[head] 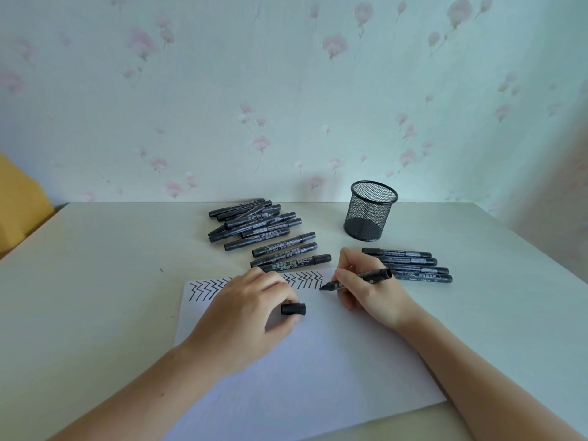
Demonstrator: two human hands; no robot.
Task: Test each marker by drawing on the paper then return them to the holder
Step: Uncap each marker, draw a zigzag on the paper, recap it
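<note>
Centrally, the right hand [366, 291] is gripping an uncapped black marker [356, 279], tip on the paper [302, 361], while the left hand [251, 310] is pinching its cap [293, 309].

Black markers [254, 222], grey print on barrels. Black mesh holder [370, 214]. White paper [302, 370] with row of black zigzag strokes [203, 289]. Pale cream table [95, 281]. Pale green wallpaper [286, 74], pink floral pattern.

My black marker [356, 279] is uncapped, tip on the white paper [318, 361] beside a row of zigzags [302, 279]. Its cap [293, 309] lies over the sheet. The mesh holder [370, 211] stands upright behind.
</note>
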